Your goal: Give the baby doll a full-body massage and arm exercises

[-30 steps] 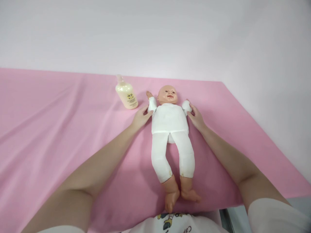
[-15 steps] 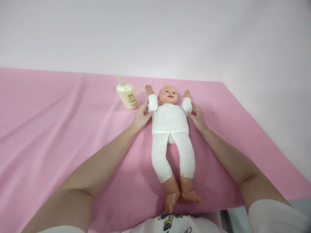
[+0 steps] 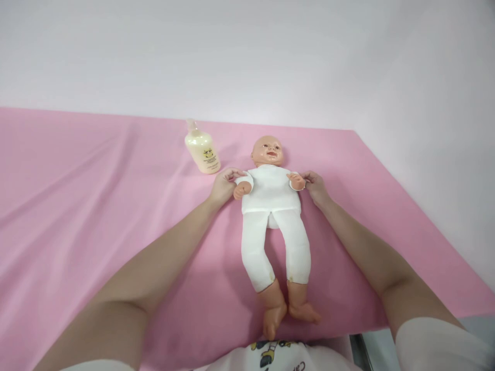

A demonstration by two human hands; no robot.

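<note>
Plain white wall (image 3: pixel 247 51) across the upper frame; pink sheet (image 3: pixel 77 206) covering the table below, evenly lit.

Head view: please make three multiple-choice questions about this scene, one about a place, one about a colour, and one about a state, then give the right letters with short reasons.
1. Where does the cream plastic lotion bottle stand?
A. on the pink cloth, beside the doll's head, on the side of the person's left hand
B. between the doll's feet
C. on the doll's chest

2. What colour are the soft baby doll's clothes?
A. blue
B. white
C. yellow

3. How are the doll's arms now?
A. stretched straight above the head
B. hidden under its back
C. bent down along the chest, each held at the sleeve by a hand

Answers: 1 A, the bottle stands on the pink cloth next to the head; 2 B, shirt and trousers are white; 3 C, the left hand and the right hand grip the sleeves, and the doll's small hands lie by its chest.
</note>
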